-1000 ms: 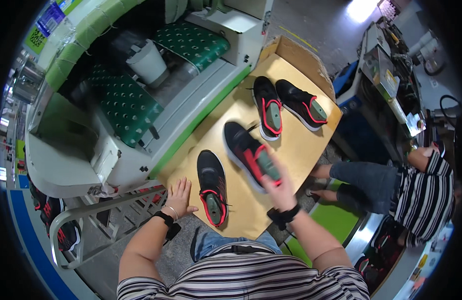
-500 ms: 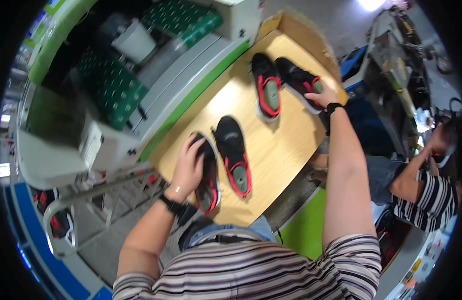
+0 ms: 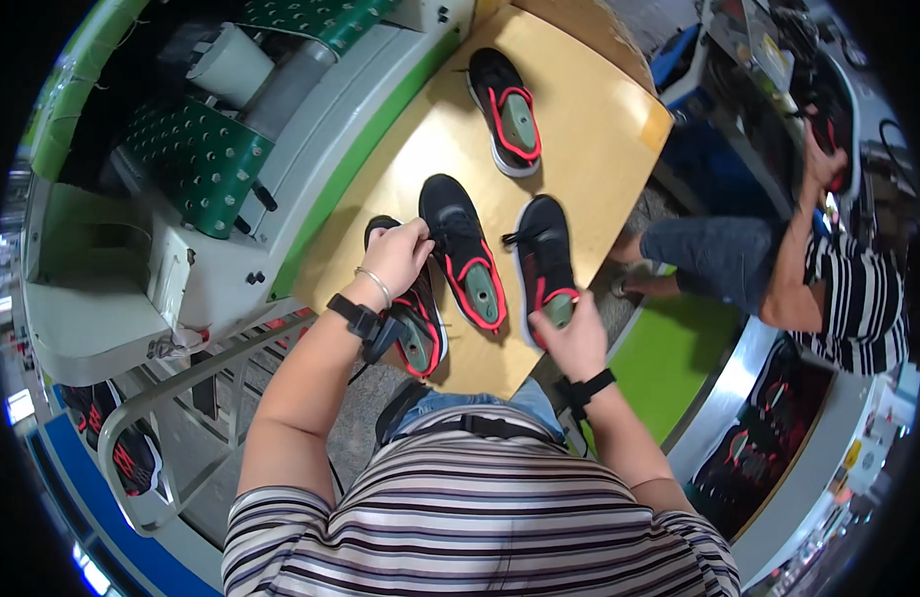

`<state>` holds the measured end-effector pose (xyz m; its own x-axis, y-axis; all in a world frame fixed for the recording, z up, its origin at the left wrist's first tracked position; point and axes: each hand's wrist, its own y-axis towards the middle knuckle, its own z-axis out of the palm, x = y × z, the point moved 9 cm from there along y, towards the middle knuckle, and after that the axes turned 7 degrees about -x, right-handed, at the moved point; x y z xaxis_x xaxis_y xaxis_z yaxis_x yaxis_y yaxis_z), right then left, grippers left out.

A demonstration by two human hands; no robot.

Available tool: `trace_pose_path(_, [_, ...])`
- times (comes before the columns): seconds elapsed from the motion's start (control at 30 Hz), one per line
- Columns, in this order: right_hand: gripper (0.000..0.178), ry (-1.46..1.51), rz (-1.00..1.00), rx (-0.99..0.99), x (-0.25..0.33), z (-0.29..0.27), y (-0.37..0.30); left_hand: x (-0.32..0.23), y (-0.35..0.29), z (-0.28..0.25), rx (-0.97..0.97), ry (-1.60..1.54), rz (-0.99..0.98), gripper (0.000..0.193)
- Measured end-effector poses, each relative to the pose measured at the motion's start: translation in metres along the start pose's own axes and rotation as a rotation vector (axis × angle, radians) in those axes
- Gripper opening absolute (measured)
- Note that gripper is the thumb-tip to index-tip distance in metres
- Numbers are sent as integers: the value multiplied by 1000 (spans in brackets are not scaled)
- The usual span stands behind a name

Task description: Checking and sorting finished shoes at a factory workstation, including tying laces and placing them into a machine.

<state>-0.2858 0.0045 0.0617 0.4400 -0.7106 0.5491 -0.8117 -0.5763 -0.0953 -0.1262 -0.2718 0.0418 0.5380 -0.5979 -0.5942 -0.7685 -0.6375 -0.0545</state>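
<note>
My right hand [image 3: 576, 340] grips the heel of a black sneaker [image 3: 547, 244] with red collar trim, at the right near edge of the wooden table [image 3: 589, 129]. A green last fills its opening, and its laces stick out to the left. My left hand [image 3: 392, 263] is over the leftmost sneaker [image 3: 420, 343], fingers curled and pinched near its lace area; what they pinch is hidden. Between my hands lies a third sneaker [image 3: 458, 229], close to my left fingertips. Farther off rests another sneaker [image 3: 505, 109]. Green lasts show in these shoes too.
Left of the table stands a machine [image 3: 330, 139] with green studded rollers [image 3: 196, 164] and a green edge strip. A metal rail [image 3: 171, 398] is at lower left. At right, a co-worker [image 3: 838, 289] holds a dark shoe, near a shelf of shoes [image 3: 748, 438].
My right hand has brought its sneaker from the table's far right toward me, beside the others. My left hand's fingers have gone from spread over the left sneaker's forefoot to pinched.
</note>
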Motion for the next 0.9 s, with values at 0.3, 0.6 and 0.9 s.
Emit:
trace_pose_path(0.3, [39,150,-314,209,72,-15,41,-62,-61,10,49,-411,-64,17])
trace_pose_path(0.6, [26,-166,-624,646,94,75,84,-78,-39,-7,-388,46,189,15])
trace_pose_path(0.9, [19,340,-363,357,52,-37,18,-75,-63,1,-271,-89,185,16])
